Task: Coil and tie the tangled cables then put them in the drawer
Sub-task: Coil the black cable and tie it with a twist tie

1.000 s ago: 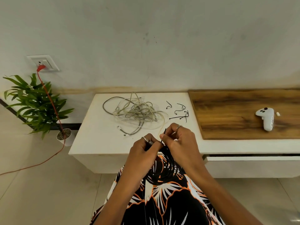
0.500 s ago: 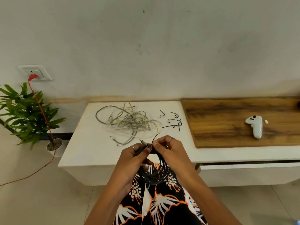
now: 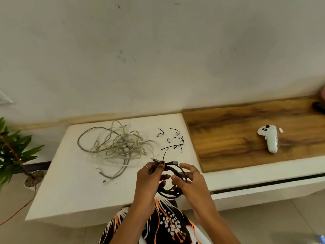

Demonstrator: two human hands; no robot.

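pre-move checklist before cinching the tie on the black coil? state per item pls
1. Coiled black cable gripped by left hand: ok.
2. Right hand supporting the coil: ok; its grip is partly hidden.
3. Both metal plugs gathered at the coil's top: ok.
4. Thin black tie wrapped round the coil: cannot tell; only its free end shows above the left hand.
5. Spare black ties lying on the white tabletop: ok.
6. Grey-white cable tangle coiled: not ok, loose.
7. Drawer open to receive the coil: not ok, looks closed.
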